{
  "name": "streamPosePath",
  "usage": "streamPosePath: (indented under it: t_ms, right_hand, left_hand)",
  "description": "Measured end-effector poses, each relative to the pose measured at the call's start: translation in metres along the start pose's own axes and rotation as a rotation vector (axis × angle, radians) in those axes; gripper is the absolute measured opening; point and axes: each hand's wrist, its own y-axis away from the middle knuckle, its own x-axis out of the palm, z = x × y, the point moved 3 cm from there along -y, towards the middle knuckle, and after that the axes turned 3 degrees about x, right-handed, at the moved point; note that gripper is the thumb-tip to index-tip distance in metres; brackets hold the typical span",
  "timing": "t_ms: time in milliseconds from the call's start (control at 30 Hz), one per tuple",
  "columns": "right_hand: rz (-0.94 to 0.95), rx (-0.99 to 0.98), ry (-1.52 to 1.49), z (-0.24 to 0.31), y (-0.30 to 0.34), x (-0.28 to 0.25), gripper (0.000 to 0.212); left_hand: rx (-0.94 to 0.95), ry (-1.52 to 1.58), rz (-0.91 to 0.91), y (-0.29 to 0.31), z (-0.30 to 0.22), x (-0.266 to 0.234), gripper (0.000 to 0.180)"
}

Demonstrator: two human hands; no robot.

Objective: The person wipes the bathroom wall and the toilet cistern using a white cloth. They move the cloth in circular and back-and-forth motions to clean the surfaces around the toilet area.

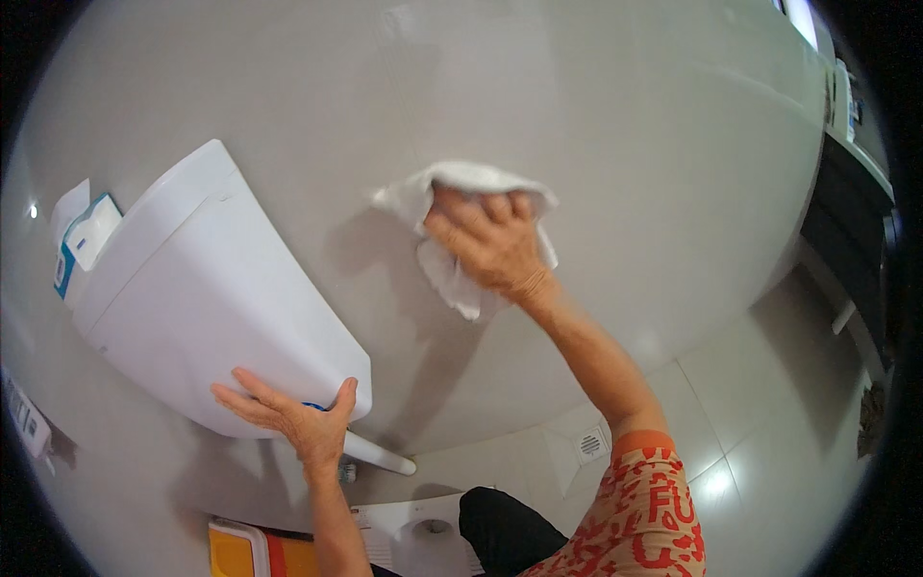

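Cloth [481, 176] partly hidden beneath right grip [492, 245]

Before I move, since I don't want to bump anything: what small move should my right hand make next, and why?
Perhaps slide the white cloth slightly rightward along the wall: the right hand seems to press it there, that side looks unobstructed, while the white tank, with the left hand on it, stands to the left.
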Motion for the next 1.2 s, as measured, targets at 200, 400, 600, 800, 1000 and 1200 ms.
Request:
streamPosePath:
  t_ms: [200, 400, 600, 800, 1000, 1200]
  right_hand:
    - [-0.131, 0.234, 0.189, -0.058, -0.011, -0.017, 0.027]
    - [-0.260, 0.416, 0.231, -0.114, 0.013, -0.028, 0.042]
    - [-0.331, 0.667, 0.276, -0.136, 0.035, -0.030, 0.049]
    - [-0.150, 0.488, 0.072, -0.025, 0.002, -0.003, 0.044]
    - [-0.003, -0.002, -0.148, 0.047, -0.024, 0.014, 0.036]
    - [-0.035, -0.027, -0.174, 0.027, -0.053, 0.012, 0.036]
  left_hand:
    - [-0.072, 0.014, 0.042, -0.002, 0.009, -0.001, 0.135]
    - [-0.060, 0.058, 0.032, -0.005, 0.006, -0.003, 0.134]
    - [-0.018, 0.026, -0.016, -0.002, -0.003, 0.002, 0.135]
    - [-0.010, -0.022, -0.032, 0.006, -0.018, -0.009, 0.135]
    - [-0.027, 0.012, -0.003, 0.011, -0.029, -0.008, 0.135]
    - [-0.013, -0.002, -0.004, 0.009, -0.018, -0.007, 0.134]
